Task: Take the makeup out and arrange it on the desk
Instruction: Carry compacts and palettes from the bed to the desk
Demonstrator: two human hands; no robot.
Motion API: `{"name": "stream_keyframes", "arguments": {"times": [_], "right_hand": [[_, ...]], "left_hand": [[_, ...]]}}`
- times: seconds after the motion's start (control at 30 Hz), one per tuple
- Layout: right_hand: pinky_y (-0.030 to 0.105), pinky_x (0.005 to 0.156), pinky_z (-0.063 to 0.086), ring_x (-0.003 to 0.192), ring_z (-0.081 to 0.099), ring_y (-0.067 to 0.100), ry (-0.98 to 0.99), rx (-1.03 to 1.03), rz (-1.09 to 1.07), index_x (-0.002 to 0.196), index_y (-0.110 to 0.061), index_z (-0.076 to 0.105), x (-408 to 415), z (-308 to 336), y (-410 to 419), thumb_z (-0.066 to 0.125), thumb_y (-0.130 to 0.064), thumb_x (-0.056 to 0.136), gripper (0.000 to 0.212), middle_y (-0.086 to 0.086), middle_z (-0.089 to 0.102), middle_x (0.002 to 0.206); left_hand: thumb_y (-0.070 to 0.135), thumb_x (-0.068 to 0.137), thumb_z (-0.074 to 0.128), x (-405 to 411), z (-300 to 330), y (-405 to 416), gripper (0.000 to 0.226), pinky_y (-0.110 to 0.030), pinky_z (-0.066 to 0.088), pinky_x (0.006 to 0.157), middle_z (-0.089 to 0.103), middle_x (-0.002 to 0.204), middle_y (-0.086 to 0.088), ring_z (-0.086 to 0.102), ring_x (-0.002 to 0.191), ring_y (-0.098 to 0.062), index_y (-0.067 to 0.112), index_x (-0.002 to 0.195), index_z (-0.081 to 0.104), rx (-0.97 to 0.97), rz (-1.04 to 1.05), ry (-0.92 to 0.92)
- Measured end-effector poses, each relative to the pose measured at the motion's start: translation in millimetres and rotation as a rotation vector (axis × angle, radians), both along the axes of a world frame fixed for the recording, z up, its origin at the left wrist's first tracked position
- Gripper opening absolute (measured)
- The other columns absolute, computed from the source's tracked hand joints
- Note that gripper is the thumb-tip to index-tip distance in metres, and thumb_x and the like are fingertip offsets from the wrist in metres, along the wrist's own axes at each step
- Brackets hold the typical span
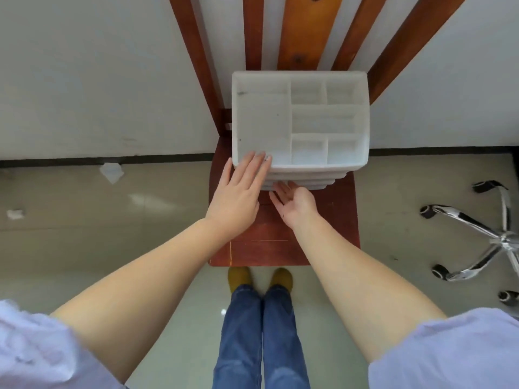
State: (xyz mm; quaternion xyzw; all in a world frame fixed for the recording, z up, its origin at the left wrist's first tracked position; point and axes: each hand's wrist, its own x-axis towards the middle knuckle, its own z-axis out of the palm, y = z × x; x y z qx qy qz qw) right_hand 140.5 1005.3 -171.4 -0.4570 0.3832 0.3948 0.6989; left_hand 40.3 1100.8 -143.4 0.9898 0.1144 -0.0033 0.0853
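- White plastic organizer (pixel 300 119) sits on a red-brown wooden chair (pixel 331 217), at 12 o'clock from the person, pushed toward the chair back.
- Top tray: one big compartment on the left, smaller ones on the right in rows. All look empty; no makeup visible anywhere in view.
- Stacked ledges show below the near rim at 6 o'clock of the organizer; probably drawer fronts, can't confirm.
- Left hand (pixel 238 192): fingers straight, lying flat on the organizer's near-left corner (approx 7 o'clock of the tray). Holds nothing, just steadying.
- Right hand (pixel 295 202): palm up, fingers loosely extended, tips at or under the lower ledges at 6 o'clock. Not closed on anything; contact w/ a drawer can't be told for sure.
- Progress, my read: at the very start. Nothing taken out, no desk in view. Likely step is pulling a drawer open; after that all removal and arranging is left.
- Orientation: organizer's long axis runs left-right, 9 to 3 o'clock; front faces the person at 6 o'clock, open top faces up.
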Motion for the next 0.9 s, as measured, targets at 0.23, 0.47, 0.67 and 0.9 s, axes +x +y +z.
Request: {"name": "stream_keyframes", "arguments": {"times": [0.23,0.47,0.67,0.9], "right_hand": [[0.042,0.097,0.043,0.116,0.054,0.024,0.072,0.001,-0.027,0.121,-0.008,0.051,-1,-10,1,0.023,0.005,0.095,0.04,0.013,0.054,0.128],[0.042,0.093,0.044,0.116,0.052,0.031,0.138,-0.034,0.074,0.122,0.002,0.046,-58,-14,-49,0.014,0.018,0.082,0.053,0.018,0.054,0.119],[0.035,0.084,0.052,0.103,0.063,0.024,0.088,-0.056,0.473,0.127,-0.005,0.049,-76,1,-82,0.031,0.003,0.097,0.035,0.011,0.064,0.114],[0.027,0.083,0.051,0.092,0.061,0.012,-0.864,-0.537,1.294,0.107,-0.015,0.062,-4,41,-93,0.04,-0.008,0.097,0.026,-0.001,0.064,0.106]], "left_hand": [[0.009,0.08,0.036,0,-5,-1,0.069,-0.052,0.021,0.113,0.027,0.152,-0.013,0.02,0.141,-0.028,0.006,0.147,0.017,0.046,-0.01,0.015],[0.005,0.077,0.057,1,-2,-3,0.082,-0.053,0.021,0.112,0.024,0.153,-0.014,0.013,0.141,-0.029,0.005,0.147,0.014,0.032,0.007,0.026],[0.009,0.084,0.053,-3,4,-4,0.073,-0.054,0.013,0.114,0.023,0.154,-0.014,0.013,0.143,-0.027,0.006,0.147,0.016,0.04,0.002,0.017],[0.006,0.087,0.046,-17,-20,-27,0.043,-0.041,0.053,0.09,0.053,0.134,-0.016,0.056,0.118,-0.03,0.006,0.129,0.053,-0.243,-0.319,0.196]]}}
